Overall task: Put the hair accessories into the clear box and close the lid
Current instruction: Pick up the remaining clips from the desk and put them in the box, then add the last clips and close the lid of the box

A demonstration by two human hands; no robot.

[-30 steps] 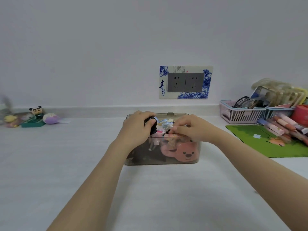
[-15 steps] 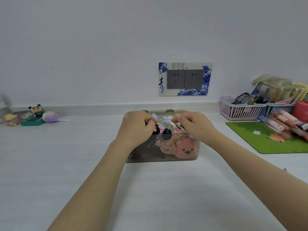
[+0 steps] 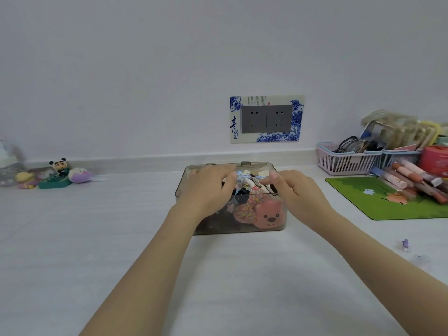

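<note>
The box [image 3: 274, 221] sits on the table [image 3: 72, 251] straight in front of me, near the back wall, with its lid [image 3: 257, 166] down over it and two hinges showing at the far edge. Through the clear front wall I see the hair accessories [image 3: 244, 212] packed inside: a pink bear clip [image 3: 270, 215] against the front right, a patterned scrunchie beside it on its left, dark pieces lower left, and blue-and-white bits higher up under the lid.

My left hand [image 3: 209, 190] lies on top of the lid over its left half, fingers stretched forward and pressing flat; that grip is released, holding nothing. My right hand [image 3: 294, 190] rests on the right half, knuckles bent and fingertips pointing in toward the middle of the lid; whether they pinch anything I cannot tell. The two hands are near each other but apart.

To the right, a green mat [image 3: 388, 204] lies on the table, with a heap of pens [image 3: 417, 180] on its far corner. Behind those stands a pink basket [image 3: 339, 161] with glasses in it. On the wall above the box is a double socket [image 3: 266, 118] in a blue-and-white frame. Far left, by the wall, small toy figures [image 3: 58, 173] stand together.
</note>
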